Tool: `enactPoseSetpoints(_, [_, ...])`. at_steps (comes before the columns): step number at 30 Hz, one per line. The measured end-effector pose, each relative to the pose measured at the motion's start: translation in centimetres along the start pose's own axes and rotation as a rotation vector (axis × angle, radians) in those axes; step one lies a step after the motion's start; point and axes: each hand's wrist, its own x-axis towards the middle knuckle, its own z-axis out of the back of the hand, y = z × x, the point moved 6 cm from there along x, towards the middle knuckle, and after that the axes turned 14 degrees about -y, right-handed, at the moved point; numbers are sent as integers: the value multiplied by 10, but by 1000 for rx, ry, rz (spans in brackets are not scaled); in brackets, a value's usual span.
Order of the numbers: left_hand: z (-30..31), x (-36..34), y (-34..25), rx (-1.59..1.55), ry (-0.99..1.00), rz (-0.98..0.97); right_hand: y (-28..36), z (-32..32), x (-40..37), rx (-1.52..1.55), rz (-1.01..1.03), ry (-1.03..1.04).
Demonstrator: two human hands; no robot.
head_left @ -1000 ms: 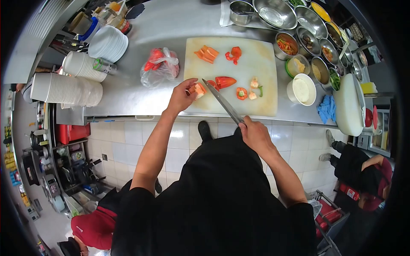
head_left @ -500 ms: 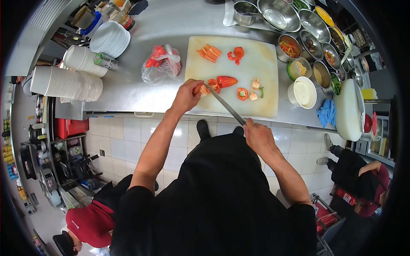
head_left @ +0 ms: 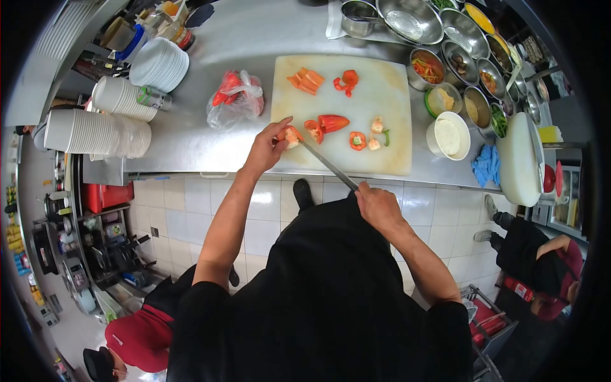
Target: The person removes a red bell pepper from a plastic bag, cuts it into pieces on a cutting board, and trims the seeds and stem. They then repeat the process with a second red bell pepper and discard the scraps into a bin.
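At the near left edge of the white cutting board [head_left: 382, 102], my left hand [head_left: 266, 148] grips a piece of red bell pepper [head_left: 292, 137], its pale inner side showing. My right hand [head_left: 377, 202] is wrapped round the handle of a knife [head_left: 331, 168]; the blade points up and left, its tip at that piece. Just right of it lie more red pepper pieces [head_left: 333, 123]. A pepper top [head_left: 358, 141] and pale cores [head_left: 377, 124], one with a green stem, sit farther right. Orange pepper strips [head_left: 305, 81] and red pieces [head_left: 347, 83] rest at the far side.
Left of the board is a plastic bag of red peppers [head_left: 237, 99]. Stacked white bowls [head_left: 95, 130] stand at the far left. Metal bowls [head_left: 409, 19] and a white tub [head_left: 448, 135] crowd the right. A blue cloth [head_left: 486, 167] lies by the edge. Two people are nearby.
My left hand has shifted a little left with the pepper piece, away from the other pieces, and its pale inside shows more. The knife has followed, tip lower and further left.
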Motion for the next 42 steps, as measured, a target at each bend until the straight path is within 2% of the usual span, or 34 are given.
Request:
enactPoseSetpoints(2, [2,-1,-1,-7,68,-67,1,1,2,-6,-6,-4])
enactPoseSetpoints(6, [8,2,0,40,57,-101,9,8,4,-28,8,-48])
enactPoseSetpoints(12, [4,8,-2,134,160,32,10,8,7,-67,22,-67])
enactPoseSetpoints(14, [1,8,-10,237,195,-168,11,10,8,-67,23,-66])
enactPoseSetpoints(17, [-2,8,-6,297,211,-170,14,15,8,-63,5,-45])
enactPoseSetpoints(23, [-4,10,-11,350,233,-162,11,8,5,-52,-39,14])
enactPoseSetpoints(29, [-5,5,-12,383,168,-247,5,-5,13,100,-33,24])
enactPoseSetpoints(32, [-4,3,-9,349,149,-220,-8,-8,10,187,-56,35])
enactPoseSetpoints(34, [-5,3,-8,354,149,-216,-22,-25,3,413,-343,349])
enactPoseSetpoints(35, [-6,3,-8,359,154,-217,-25,-28,5,412,-342,349])
enactPoseSetpoints(37, [-8,3,-7,319,133,-194,-32,-49,-1,644,-519,510])
enactPoseSetpoints(42, [-12,3,-6,293,88,-156,-32,-62,-11,766,-608,559])
